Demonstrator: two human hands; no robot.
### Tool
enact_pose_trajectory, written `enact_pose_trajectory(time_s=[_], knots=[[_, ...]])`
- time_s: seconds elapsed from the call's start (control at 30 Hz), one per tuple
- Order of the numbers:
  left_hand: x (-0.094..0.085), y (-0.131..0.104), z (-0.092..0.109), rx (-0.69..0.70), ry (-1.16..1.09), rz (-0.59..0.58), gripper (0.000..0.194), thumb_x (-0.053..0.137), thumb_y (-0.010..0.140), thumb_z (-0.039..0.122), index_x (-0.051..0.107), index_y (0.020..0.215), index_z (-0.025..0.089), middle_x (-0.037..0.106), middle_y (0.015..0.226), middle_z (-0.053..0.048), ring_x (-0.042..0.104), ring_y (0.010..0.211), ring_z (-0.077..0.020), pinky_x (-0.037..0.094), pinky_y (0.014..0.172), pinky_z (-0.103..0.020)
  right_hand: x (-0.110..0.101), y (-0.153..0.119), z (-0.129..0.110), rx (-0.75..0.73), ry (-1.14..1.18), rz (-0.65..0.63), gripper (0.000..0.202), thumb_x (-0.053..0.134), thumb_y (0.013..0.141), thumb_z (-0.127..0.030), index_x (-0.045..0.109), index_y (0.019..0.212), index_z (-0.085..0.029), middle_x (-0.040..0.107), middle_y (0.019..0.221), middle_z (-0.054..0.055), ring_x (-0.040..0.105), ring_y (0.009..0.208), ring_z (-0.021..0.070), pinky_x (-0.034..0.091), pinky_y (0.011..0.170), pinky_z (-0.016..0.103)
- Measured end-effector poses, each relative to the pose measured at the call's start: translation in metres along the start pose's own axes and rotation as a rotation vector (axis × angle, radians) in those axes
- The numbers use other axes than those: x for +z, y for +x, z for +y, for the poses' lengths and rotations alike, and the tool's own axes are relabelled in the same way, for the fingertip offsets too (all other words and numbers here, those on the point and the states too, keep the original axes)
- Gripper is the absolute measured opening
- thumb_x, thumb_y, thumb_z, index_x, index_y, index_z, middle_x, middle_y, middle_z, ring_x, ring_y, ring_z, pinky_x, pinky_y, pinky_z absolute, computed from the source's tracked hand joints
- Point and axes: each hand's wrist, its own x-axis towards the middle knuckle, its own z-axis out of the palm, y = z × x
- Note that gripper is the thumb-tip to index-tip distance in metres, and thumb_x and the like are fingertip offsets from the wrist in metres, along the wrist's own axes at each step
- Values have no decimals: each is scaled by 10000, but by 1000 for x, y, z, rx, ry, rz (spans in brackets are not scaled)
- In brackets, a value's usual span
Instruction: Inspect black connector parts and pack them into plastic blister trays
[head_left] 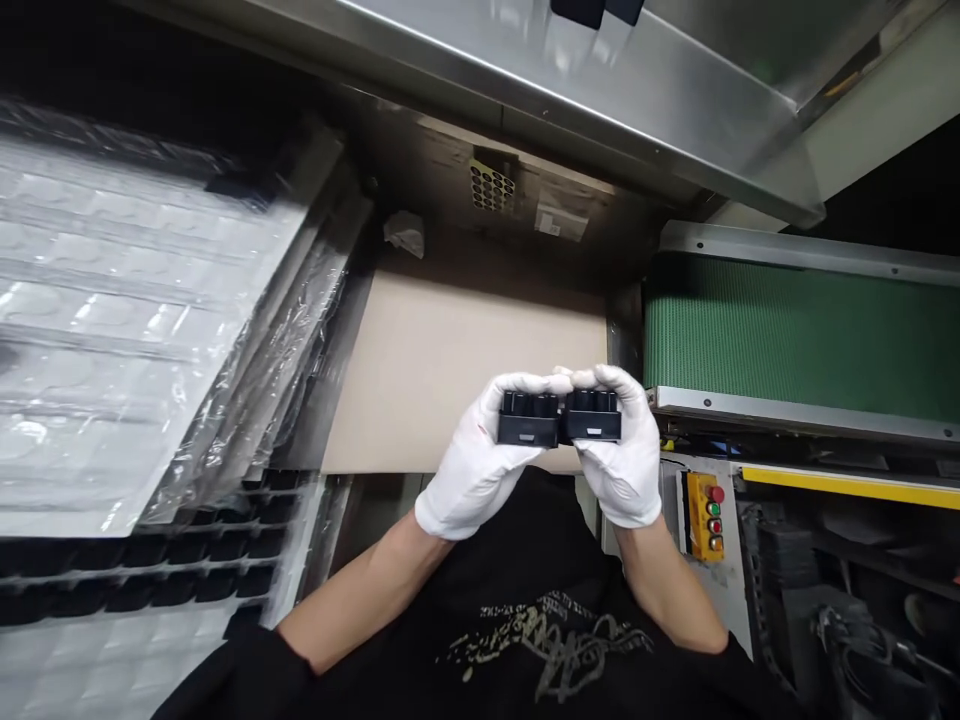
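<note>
The left hand (471, 470) grasps one black part (528, 430) and the right hand (628, 462) a second black part (592, 425) (seemingly a paired hold), so moving them calls for even grips.

To the right, a green ribbed conveyor belt (795, 340) between grey metal rails (810, 412). Below it, a yellow control box (706, 517) with red and green round buttons, near a long yellow bar (847, 487). In the middle, a flat beige board (450, 350); near its far left corner, a crumpled whitish piece (404, 233).
</note>
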Motion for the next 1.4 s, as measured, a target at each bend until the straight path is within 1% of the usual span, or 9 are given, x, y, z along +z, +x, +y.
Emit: enact_pose_trajectory(time_s=[0.27,0.47,0.6,0.73,0.83,0.97,1.1,1.23,1.4], knots=[[8,6,-6,-36,166,12,409,915,793,224,742,1161,278,742,1285,-23,655,1313,-275,509,1203,-468,-11,-13,1,-79,-231,101,588,633,978,-505,455,1523,-373,687,1407,83,614,1420,279,535,1207,542],[34,15,-7,253,585,6,397,727,965,154,714,1341,278,703,1426,-47,637,1373,-277,502,1232,-453,-3,-10,-19,-336,-643,198,799,567,1009,-182,252,1692,-452,595,1573,26,578,1465,270,511,1249,549],[40,23,-13,352,698,16,402,632,1015,160,670,1402,265,694,1448,-65,644,1375,-276,519,1223,-461,4,2,-13,-540,-777,222,846,507,989,-96,178,1737,-317,535,1636,79,575,1469,297,542,1219,531],[28,30,-17,257,655,41,501,632,956,103,651,1423,282,671,1486,-54,606,1425,-280,479,1263,-455,1,7,1,-487,-813,223,818,492,1003,-112,172,1739,-268,559,1609,133,596,1449,316,567,1184,551],[13,37,-21,12,491,-27,631,624,892,82,610,1481,309,614,1559,-31,533,1497,-289,431,1299,-459,-5,6,18,-477,-836,235,764,486,1021,-161,219,1730,-261,608,1556,149,620,1422,323,585,1155,565],[-4,40,-21,-244,373,-85,568,599,984,236,564,1548,291,598,1577,-60,544,1486,-316,503,1237,-484,-12,-1,37,-390,-793,295,624,502,1050,-255,396,1665,-250,662,1491,148,679,1348,315,613,1118,534],[-6,30,-6,-39,622,-129,477,693,993,342,660,1468,310,629,1533,-74,598,1421,-307,540,1192,-452,-17,-7,18,-292,-548,349,522,600,1019,-241,560,1540,-267,740,1363,110,745,1229,261,661,1047,447],[0,24,10,227,667,-132,627,855,862,218,663,1449,328,743,1290,-65,722,1178,-236,612,1069,-392,-26,-8,-17,-379,-534,303,672,748,894,-170,561,1529,-283,766,1262,91,754,1181,270,670,1023,462],[0,25,11,280,584,-122,734,942,755,169,664,1424,286,761,1184,-69,740,1057,-205,648,943,-331,-31,-12,-18,-430,-597,258,719,700,901,-134,505,1572,-302,740,1300,104,720,1237,293,644,1056,520]])
